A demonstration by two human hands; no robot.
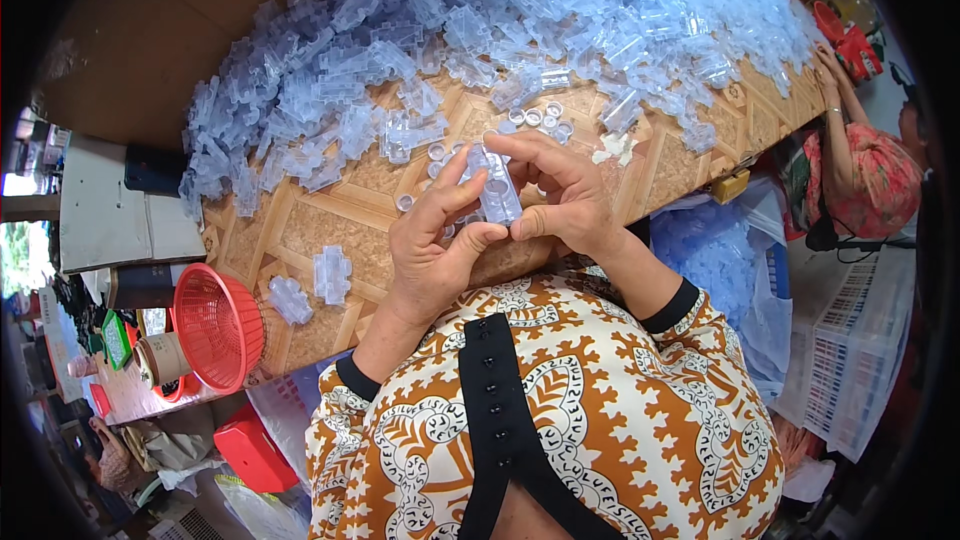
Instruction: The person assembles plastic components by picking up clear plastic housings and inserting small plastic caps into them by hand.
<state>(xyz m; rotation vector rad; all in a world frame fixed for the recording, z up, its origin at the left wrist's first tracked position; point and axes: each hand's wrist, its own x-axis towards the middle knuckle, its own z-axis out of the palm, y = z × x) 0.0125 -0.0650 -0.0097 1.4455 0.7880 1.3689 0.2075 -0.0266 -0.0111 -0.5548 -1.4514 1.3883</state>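
Between my two hands, above the near edge of the table, I hold a clear plastic part [497, 192], a small box-like shell with a round shape in it. My left hand [437, 230] pinches its left side with thumb and fingers. My right hand [567, 195] grips its right side and lower corner. Several small white rings [548, 118] lie on the table just beyond my hands, some partly hidden by my fingers. Two more clear plastic parts [332, 274] rest on the table to the left of my left arm.
A large heap of clear plastic parts [480, 20] covers the far side of the patterned table [285, 230]. At left stands a red plastic basket [218, 328]. Right of me are a bag of clear parts [705, 250] and a white crate [850, 330]. Another person [868, 175] sits at far right.
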